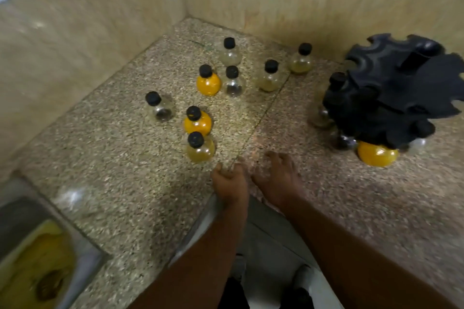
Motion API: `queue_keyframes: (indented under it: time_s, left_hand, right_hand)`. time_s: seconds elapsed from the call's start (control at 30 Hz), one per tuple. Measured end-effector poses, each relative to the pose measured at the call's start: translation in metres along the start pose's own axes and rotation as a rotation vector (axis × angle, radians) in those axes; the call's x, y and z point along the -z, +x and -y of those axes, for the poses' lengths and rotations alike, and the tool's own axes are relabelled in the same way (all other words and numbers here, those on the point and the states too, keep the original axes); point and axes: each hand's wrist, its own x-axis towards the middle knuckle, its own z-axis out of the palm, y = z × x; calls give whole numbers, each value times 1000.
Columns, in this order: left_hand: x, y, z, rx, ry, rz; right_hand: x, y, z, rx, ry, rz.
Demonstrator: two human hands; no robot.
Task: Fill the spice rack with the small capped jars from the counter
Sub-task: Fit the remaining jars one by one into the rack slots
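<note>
Several small round jars with black caps stand loose on the speckled counter [120,158]. The nearest, a pale yellow jar [200,149], sits just beyond my left hand, with an orange jar [197,121] right behind it and another orange jar [208,81] farther back. A black spice rack [391,93] stands at the right, with several jars in its lower slots, among them an orange jar [376,155]. My left hand [229,183] rests on the counter's inner corner with fingers curled, holding nothing. My right hand [278,178] lies flat beside it, fingers spread.
Beige tiled walls meet in a corner behind the jars. A steel sink [37,253] with yellow residue lies at the lower left. A clear jar [159,106] stands alone at the left of the group; pale jars [300,60] stand near the back wall.
</note>
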Motion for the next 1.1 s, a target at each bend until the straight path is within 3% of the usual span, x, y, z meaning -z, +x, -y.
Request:
queue_keyframes:
  time_s: [0.2, 0.5, 0.73, 1.1]
  left_hand:
    - [44, 33, -12, -229, 48, -182]
    - [66, 83, -43, -683, 403, -166]
    - [58, 80, -48, -652, 400, -20]
    - [-5, 27, -68, -852, 441, 442]
  right_hand:
    - [-32, 11, 39, 2, -142, 138]
    - [-49, 26, 50, -70, -247, 192]
    - [-47, 28, 52, -72, -243, 190]
    - [33, 19, 20, -212, 414, -351]
